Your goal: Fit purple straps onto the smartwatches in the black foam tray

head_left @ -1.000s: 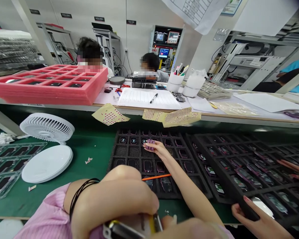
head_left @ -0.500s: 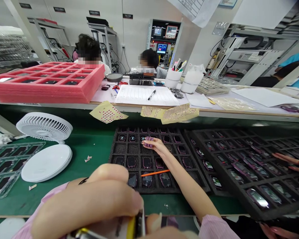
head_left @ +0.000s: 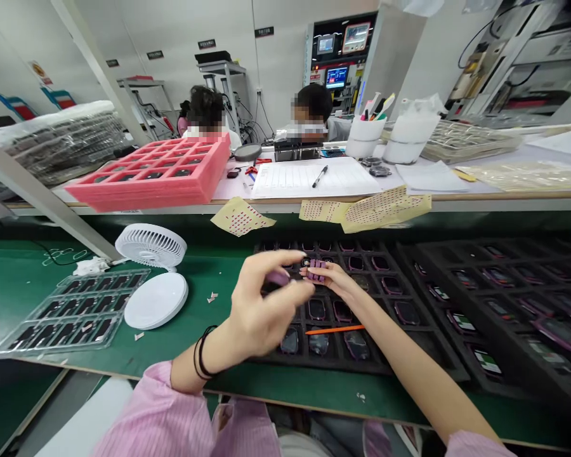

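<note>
My right hand (head_left: 335, 277) is closed on a small stack of purple watch cases (head_left: 317, 271), held above the dark foam tray (head_left: 285, 363). My left hand (head_left: 264, 304), with dark bands at the wrist, hovers left of the stack. Its thumb and index finger are apart, and it is smeared by motion. A blurred purple patch shows between those fingers; I cannot tell what it is. Purple-rimmed watches (head_left: 316, 309) sit in the tray's compartments, some hidden by my hands and arm. An orange stick (head_left: 335, 330) lies across the tray below my right hand.
A white fan (head_left: 156, 301) and a clear tray (head_left: 76, 311) of dark parts stand to the left. More foam trays (head_left: 509, 298) of watches lie right. The shelf above carries a pink foam tray (head_left: 171, 190), a paper form (head_left: 290, 181) and white cups (head_left: 364, 136). People sit beyond.
My left hand has moved away from close to the camera, forward toward the tray and the stack. My right hand keeps the purple cases. The view has turned left.
</note>
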### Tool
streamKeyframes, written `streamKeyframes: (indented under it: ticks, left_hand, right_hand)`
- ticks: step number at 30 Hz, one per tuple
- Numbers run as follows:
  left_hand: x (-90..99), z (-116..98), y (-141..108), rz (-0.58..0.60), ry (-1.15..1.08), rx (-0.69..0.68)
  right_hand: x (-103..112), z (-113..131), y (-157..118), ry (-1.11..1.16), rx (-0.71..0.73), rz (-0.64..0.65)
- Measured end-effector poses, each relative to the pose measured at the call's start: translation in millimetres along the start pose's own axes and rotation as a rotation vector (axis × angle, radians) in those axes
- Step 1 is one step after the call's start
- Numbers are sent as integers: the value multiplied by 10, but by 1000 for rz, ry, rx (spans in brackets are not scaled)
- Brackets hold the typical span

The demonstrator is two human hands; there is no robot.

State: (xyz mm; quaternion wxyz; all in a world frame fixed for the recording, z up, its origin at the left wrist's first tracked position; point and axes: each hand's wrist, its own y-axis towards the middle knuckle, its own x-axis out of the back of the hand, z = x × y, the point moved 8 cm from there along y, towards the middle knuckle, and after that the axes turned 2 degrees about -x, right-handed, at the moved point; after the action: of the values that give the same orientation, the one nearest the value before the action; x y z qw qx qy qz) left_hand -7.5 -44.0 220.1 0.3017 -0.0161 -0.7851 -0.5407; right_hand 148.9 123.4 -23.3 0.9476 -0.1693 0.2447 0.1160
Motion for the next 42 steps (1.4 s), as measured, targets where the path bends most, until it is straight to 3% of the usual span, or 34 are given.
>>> streamKeyframes:
  ticks: [2,6,9,12,19,32,35,39,42]
  left_hand:
    - [-186,498,-94,26,-45,159]
    - [-631,1375,-584,154,-140,497]
    - [-837,1722,-903,205,-169,628]
    - [-953,1885,-1094,230,-169,700]
    - [-1104,1981,-1299,262,-140,704]
    - [-1167,1973,-1284,329,-97,679]
    - [-1194,1856,-1172,373,-116,619]
    - [-1350,1503,-901,491,-348,407]
    - [-1477,1371,-737,520,-466,335]
  right_hand:
    - [-22,-23,11,-12,-14,14]
    - [-60,-65,29,-32,-31,37]
    - [-83,-91,31,-36,-36,48]
    - [-103,-114,27,-41,-44,59]
    - [-120,-126,14,-49,-61,57]
    - [-182,-83,-34,-54,-54,76]
    - [-201,-73,-45,-61,-62,97]
    - [-300,-65,-89,-87,-81,182]
    - [-306,-42,-133,-136,-59,172]
